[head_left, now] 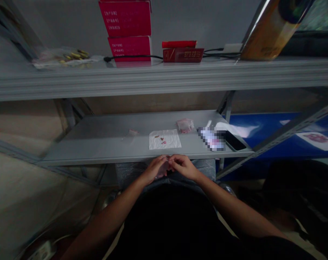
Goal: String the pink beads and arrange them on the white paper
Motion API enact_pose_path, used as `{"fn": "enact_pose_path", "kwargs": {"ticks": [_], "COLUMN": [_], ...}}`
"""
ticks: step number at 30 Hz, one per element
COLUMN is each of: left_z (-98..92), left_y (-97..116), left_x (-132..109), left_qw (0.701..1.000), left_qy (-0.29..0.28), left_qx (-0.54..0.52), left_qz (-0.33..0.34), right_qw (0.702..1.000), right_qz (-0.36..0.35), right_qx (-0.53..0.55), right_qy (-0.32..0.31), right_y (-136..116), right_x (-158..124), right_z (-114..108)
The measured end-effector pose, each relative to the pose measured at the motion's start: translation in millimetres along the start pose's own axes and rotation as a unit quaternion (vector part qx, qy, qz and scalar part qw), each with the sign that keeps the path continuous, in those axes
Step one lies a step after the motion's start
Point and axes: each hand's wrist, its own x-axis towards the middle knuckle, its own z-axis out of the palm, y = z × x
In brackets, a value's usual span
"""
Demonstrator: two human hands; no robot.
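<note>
My left hand (156,168) and my right hand (183,167) meet over my lap, just in front of the lower shelf's edge. Between them is a small clear plastic bag (162,171), pinched by the fingers of both; what it contains is too small to make out. Ahead of my hands a white paper sheet (169,143) lies on the shelf, with a few tiny reddish and brown pieces (162,139) on it. Behind its right corner rests a clear bag of small pink-red pieces (185,125).
The grey lower shelf (106,142) also bears another small clear bag (133,132), a blurred lit screen (212,139) and a dark phone (235,141). Above hangs an upper shelf (158,78) with red boxes (130,32), a cable and a tilted yellow container (269,32). A person in dark clothing (296,195) is at right.
</note>
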Motion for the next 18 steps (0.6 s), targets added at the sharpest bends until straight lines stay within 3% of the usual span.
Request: {"fn": "enact_pose_path", "kwargs": {"ticks": [3, 8, 14, 18], "left_z": [-2.0, -2.9, 0.4, -4.1], "left_y": [1.7, 3.1, 3.7, 17.6], "left_x": [-0.2, 0.3, 0.4, -4.8], "left_qw": [1.0, 1.0, 0.996, 0.997], "left_qy": [0.009, 0.009, 0.085, 0.055], "left_qx": [0.014, -0.003, -0.03, -0.039], "left_qz": [-0.025, -0.003, 0.022, 0.026], "right_qw": [1.0, 1.0, 0.995, 0.996], "right_qz": [0.007, 0.007, 0.006, -0.016], "right_qx": [0.007, 0.02, 0.089, 0.05], "right_qy": [0.01, 0.008, 0.053, 0.075], "right_y": [3.4, 2.7, 2.6, 3.5], "right_x": [0.3, 0.7, -1.3, 1.8], "right_z": [-0.7, 0.0, 2.2, -6.7]}}
